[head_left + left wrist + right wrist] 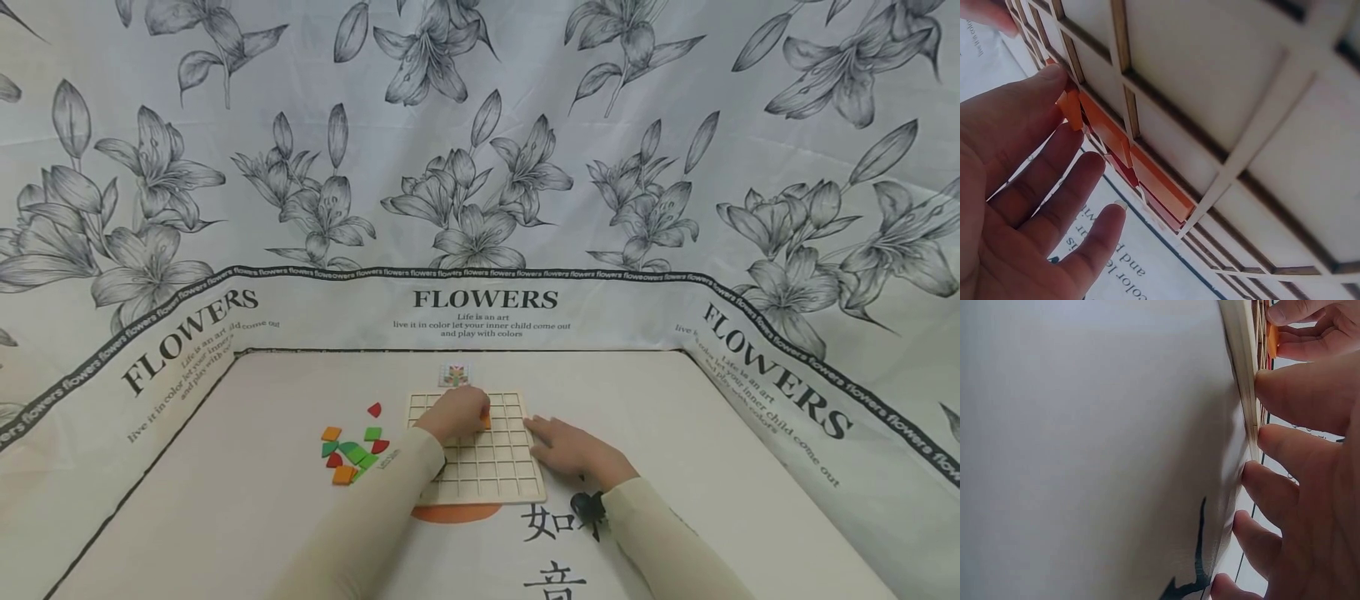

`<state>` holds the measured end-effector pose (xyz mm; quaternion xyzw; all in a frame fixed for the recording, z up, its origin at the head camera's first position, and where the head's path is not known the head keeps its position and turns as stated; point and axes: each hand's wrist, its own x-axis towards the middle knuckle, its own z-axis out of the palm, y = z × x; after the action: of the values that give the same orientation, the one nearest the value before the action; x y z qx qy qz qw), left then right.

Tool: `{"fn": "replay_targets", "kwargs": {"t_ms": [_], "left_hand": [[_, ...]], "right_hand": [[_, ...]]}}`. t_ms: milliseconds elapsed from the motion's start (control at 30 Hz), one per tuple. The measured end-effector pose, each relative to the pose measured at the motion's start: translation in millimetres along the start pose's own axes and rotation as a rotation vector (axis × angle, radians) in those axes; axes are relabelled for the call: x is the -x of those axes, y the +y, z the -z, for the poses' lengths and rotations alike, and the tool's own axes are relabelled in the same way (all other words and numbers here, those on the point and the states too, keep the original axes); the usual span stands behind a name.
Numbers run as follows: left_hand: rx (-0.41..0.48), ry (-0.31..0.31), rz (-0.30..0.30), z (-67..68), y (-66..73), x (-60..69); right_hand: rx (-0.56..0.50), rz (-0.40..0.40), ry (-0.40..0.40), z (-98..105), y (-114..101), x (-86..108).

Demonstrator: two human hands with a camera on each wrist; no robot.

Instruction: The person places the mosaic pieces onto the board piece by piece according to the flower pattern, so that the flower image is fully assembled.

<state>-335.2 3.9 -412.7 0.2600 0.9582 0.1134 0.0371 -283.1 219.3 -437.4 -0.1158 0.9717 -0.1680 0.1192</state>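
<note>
The left hand (457, 414) reaches over the upper part of a wooden grid board (487, 492). In the left wrist view this hand (1029, 169) pinches an orange piece (1071, 109) between thumb and index finger at the grid, its other fingers extended. Beside that piece, orange pieces (1160, 181) and red pieces (1161, 206) lie in neighbouring cells. At the board's right edge rests the right hand (570, 450), fingers spread; the right wrist view shows the thumb and a fingertip of this hand (1310, 469) touching the board's side (1244, 381).
Left of the board lie several loose pieces, among them a red one (374, 409), an orange one (344, 475) and a green one (372, 433). A small patterned card (455, 374) lies behind the board. Printed fabric (480, 312) stands upright around the table's back and sides.
</note>
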Motion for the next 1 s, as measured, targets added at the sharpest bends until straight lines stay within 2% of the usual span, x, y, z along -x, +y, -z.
{"fn": "replay_targets", "kwargs": {"t_ms": [600, 1000], "left_hand": [[0.013, -0.02, -0.018, -1.3, -0.5, 1.8], [0.08, -0.033, -0.007, 0.0, -4.7, 4.5]], "right_hand": [[-0.033, -0.004, 0.005, -1.1, -1.7, -0.7], [-0.015, -0.012, 0.006, -3.8, 0.3, -2.3]]}}
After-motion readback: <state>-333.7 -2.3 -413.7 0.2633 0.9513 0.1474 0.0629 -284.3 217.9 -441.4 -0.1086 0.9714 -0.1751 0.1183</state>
